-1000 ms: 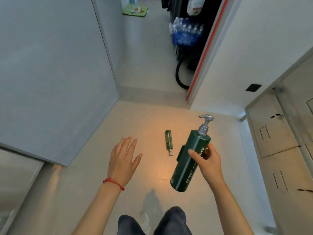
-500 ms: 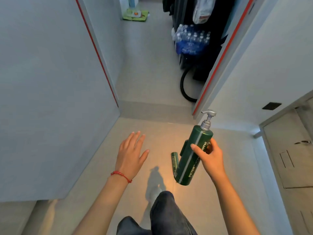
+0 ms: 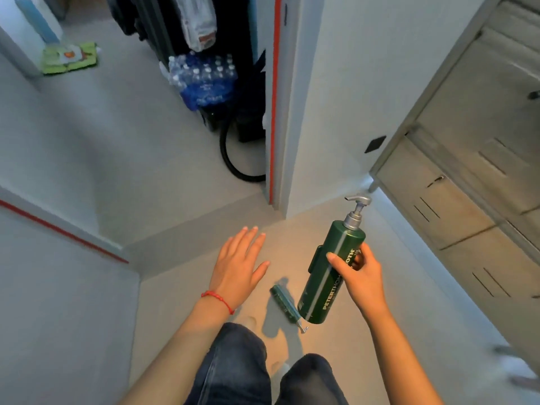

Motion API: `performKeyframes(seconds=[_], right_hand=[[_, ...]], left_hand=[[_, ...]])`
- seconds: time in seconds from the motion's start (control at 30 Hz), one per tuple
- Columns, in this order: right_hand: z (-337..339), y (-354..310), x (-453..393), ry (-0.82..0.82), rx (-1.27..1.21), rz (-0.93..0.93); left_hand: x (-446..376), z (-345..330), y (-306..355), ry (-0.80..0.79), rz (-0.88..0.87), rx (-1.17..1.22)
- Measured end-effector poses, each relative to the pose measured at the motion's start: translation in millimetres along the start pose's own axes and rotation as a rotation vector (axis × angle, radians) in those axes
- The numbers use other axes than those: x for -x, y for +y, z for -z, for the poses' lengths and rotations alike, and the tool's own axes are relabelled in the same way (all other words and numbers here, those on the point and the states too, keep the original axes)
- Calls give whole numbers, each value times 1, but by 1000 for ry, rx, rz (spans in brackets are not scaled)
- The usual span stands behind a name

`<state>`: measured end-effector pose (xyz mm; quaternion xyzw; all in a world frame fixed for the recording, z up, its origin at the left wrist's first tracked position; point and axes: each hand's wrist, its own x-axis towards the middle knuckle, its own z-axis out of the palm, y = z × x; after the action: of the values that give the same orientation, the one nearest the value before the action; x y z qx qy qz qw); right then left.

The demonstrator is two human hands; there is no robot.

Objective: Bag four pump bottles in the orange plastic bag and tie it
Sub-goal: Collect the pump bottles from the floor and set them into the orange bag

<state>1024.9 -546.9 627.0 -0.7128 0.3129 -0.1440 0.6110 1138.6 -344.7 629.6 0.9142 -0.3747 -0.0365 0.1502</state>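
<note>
Gripping the large green pump bottle (image 3: 331, 271) round its middle, the right hand (image 3: 358, 276) is seen in the head view, the bottle tilted with its silver pump up and away. A smaller green bottle (image 3: 285, 302) lies on the floor (image 3: 181, 302) just below it, between both hands. The left hand (image 3: 238, 267) is spread flat, holding nothing. A pack of water bottles (image 3: 204, 80) stands beyond the doorway.
</note>
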Motion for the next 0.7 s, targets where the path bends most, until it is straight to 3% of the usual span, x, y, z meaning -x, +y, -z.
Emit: performKeyframes(seconds=[0.27,0.43,0.7], right_hand=[[12,30,42,523,-125,-208],[13,62,90,758,-211,-315],[26,133,142,929,-320,-428]], left_hand=[[-87,-29,7,-230,-484,26],[-91,-75,33,-404,-613,70],[-66,-157,78,-555,-716,42]])
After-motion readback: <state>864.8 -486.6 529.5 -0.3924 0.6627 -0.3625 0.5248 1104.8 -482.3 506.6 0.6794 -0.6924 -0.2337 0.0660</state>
